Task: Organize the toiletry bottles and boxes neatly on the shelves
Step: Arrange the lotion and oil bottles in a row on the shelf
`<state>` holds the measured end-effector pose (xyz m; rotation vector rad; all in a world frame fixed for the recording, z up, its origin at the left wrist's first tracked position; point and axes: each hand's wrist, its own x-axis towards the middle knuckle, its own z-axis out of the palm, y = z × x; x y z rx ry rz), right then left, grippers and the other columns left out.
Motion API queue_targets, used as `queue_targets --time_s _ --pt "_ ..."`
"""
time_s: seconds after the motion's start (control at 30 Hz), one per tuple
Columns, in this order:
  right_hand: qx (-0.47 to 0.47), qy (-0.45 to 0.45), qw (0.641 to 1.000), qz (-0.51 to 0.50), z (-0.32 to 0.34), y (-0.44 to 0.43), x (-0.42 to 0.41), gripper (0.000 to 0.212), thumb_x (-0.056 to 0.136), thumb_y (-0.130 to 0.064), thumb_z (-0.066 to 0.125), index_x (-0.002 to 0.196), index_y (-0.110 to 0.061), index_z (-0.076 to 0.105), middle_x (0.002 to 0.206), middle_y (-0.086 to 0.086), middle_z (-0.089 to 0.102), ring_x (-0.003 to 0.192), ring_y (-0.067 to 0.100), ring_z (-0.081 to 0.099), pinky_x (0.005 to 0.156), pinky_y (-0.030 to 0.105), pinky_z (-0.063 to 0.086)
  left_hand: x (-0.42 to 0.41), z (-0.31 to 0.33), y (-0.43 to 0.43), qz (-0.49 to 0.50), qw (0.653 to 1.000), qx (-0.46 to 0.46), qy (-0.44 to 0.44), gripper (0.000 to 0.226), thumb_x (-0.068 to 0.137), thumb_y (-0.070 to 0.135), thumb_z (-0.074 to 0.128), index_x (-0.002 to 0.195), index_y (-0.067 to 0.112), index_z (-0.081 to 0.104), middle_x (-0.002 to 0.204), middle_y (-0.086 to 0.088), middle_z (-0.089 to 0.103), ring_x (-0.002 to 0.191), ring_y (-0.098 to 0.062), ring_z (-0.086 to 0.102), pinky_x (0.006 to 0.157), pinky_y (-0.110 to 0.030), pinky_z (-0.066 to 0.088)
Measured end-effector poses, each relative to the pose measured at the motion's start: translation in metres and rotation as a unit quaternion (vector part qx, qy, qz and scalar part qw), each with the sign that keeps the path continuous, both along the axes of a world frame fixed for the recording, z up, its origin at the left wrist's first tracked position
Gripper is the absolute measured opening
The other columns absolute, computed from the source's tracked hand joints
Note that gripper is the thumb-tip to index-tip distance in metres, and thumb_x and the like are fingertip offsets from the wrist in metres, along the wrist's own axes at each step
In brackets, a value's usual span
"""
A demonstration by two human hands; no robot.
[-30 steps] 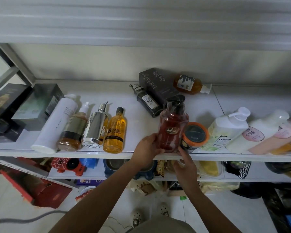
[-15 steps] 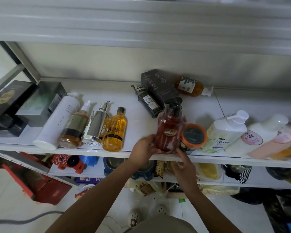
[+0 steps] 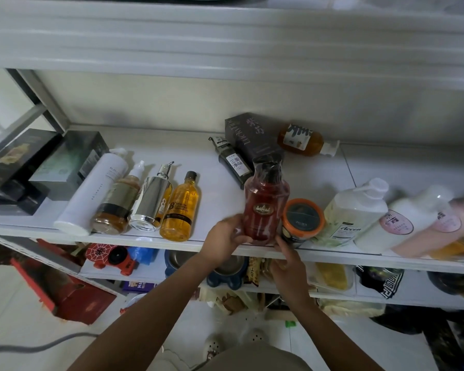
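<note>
My left hand (image 3: 227, 236) grips the red bottle (image 3: 265, 207) low on its left side, fingers (image 3: 239, 238) curled round it. My right hand (image 3: 289, 266) reaches up from below the shelf (image 3: 220, 183), its fingers fairly straight, the tips touching the bottle's lower right edge and holding nothing. The red bottle stands upright with its black cap on top and its base at the shelf's front edge. I cannot tell whether its full weight rests on the board.

Just beside it on the right sits an orange-lidded jar (image 3: 302, 220), then a white pump bottle (image 3: 351, 212) leaning back, with paler bottles blurred further right. Behind the red bottle lie a dark bottle (image 3: 235, 164), a dark box (image 3: 252, 137) and an orange bottle (image 3: 303, 140) on its side.

To the left, well apart from my hands, four bottles lie side by side with their caps toward the wall: a white bottle (image 3: 91, 194), a brown bottle (image 3: 115, 204), a chrome bottle (image 3: 152, 202) and an amber shampoo bottle (image 3: 181, 207). Black boxes (image 3: 73, 162) fill the far left corner.
</note>
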<state>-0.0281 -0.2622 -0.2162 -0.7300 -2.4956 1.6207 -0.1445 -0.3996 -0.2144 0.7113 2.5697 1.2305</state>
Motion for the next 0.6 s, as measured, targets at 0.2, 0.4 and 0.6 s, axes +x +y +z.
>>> queue_targets --time_s 0.2,0.4,0.6 --pt "0.004 0.002 1.000 0.004 -0.0001 0.0026 0.0015 0.060 0.084 0.003 0.053 0.137 -0.024 0.044 0.130 -0.002 0.051 0.115 0.016 0.053 0.093 0.026 0.043 -0.0009 -0.0020 -0.0018 -0.010 1.000 0.010 -0.007 0.038 0.082 0.021 0.071 0.117 0.017 0.058 0.107 -0.001 0.068 0.091 -0.008 0.061 0.078 -0.012 0.045" --pt "-0.006 0.008 1.000 0.013 0.0006 0.0034 0.0028 0.061 0.084 0.003 0.051 0.136 -0.027 0.045 0.128 -0.005 0.051 0.114 0.015 0.053 0.095 0.033 0.046 -0.0008 -0.0033 -0.0022 -0.009 1.000 0.002 -0.013 0.039 0.082 0.022 0.070 0.119 0.021 0.058 0.109 0.001 0.068 0.096 -0.011 0.062 0.085 -0.023 0.050" --pt "-0.009 0.012 1.000 0.003 -0.0053 0.0025 0.0004 0.060 0.084 0.002 0.051 0.138 -0.023 0.045 0.131 -0.004 0.048 0.118 0.014 0.049 0.100 0.035 0.042 0.0027 0.0018 -0.0007 -0.013 1.000 -0.020 0.003 0.038 0.083 0.025 0.070 0.118 0.019 0.057 0.108 -0.001 0.067 0.096 -0.013 0.060 0.080 -0.021 0.046"
